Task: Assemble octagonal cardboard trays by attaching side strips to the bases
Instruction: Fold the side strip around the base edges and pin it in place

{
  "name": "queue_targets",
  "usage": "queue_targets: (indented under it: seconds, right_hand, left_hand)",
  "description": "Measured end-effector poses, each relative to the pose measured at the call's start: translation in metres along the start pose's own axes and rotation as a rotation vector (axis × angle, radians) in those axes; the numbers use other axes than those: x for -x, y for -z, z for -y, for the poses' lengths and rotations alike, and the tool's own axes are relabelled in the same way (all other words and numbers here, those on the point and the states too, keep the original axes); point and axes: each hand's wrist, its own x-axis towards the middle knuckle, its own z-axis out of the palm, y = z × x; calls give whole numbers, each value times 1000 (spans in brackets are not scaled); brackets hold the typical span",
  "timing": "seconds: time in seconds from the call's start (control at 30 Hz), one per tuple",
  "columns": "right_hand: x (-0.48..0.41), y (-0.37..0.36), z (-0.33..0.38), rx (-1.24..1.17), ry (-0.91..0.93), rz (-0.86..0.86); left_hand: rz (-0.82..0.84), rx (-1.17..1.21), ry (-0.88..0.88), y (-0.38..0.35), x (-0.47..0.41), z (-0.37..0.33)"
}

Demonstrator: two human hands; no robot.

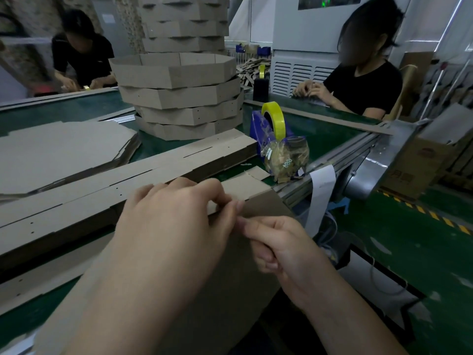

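As left hand [174, 221] and right hand [281, 249] pinch base [238, 285], trays [179, 98] stacked

Finished trays [179, 98] stand stacked behind the side strips [122, 183], flat bases [64, 152] left, tape dispenser [271, 129] right.

We count two hands of ours, the left hand [174, 226] and the right hand [281, 247], both on one cardboard base [258, 207]. Two other people sit opposite: one person [82, 49] at the left, another person [363, 83] at the right. The near stack [176, 98] holds four finished trays. The taller stack [184, 24] behind it runs out of view, so we cannot count it. We also see one pile of flat bases [64, 147], two tape dispensers, a blue dispenser [257, 131] and a black dispenser [260, 89], and one clear bag [284, 157].
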Motion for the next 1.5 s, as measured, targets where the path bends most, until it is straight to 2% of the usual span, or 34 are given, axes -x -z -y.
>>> queue_targets:
  seconds: [0.17,0.3,0.37,0.43,0.5,0.57,0.6,0.67,0.73,0.83,0.93,1.2,1.37,1.43,1.5]
  right_hand:
    - [0,2,4,98,-29,28]
    - [-1,5,-7,192,-95,-117]
    - [-1,8,-14,155,53,-257]
    - [-5,18,-13,85,272,-432]
    - [-17,30,-2,117,493,-525]
    - [-32,39,14,348,583,-486]
    - [-41,43,21,481,560,-401]
    - [-55,50,36,639,403,-139]
    - [-62,52,46,607,201,117]
    - [-66,51,49,287,34,279]
    - [-65,49,54,189,-15,293]
    - [-54,45,49,194,25,275]
    - [-50,42,46,252,37,356]
    - [-53,47,48,438,175,233]
    - [-61,59,57,497,375,-55]
  left_hand:
    - [-87,-53,12,-7,1,-3]
    - [-122,-79,1,-8,2,0]
    - [-96,-123,-25,-7,2,1]
    - [-47,-218,-32,-6,4,1]
    - [-13,-323,-21,-7,5,1]
    - [36,-421,-14,-7,7,1]
    - [52,-446,-26,-7,9,1]
    - [51,-434,-60,-6,12,2]
    - [37,-400,-70,-5,16,3]
    - [20,-373,-82,-2,21,2]
    - [1,-349,-98,1,25,2]
    - [25,-304,-111,-1,26,3]
    - [30,-231,-123,-1,15,-10]
    - [26,-192,-116,-2,14,-10]
    - [17,-161,-96,-3,14,-7]
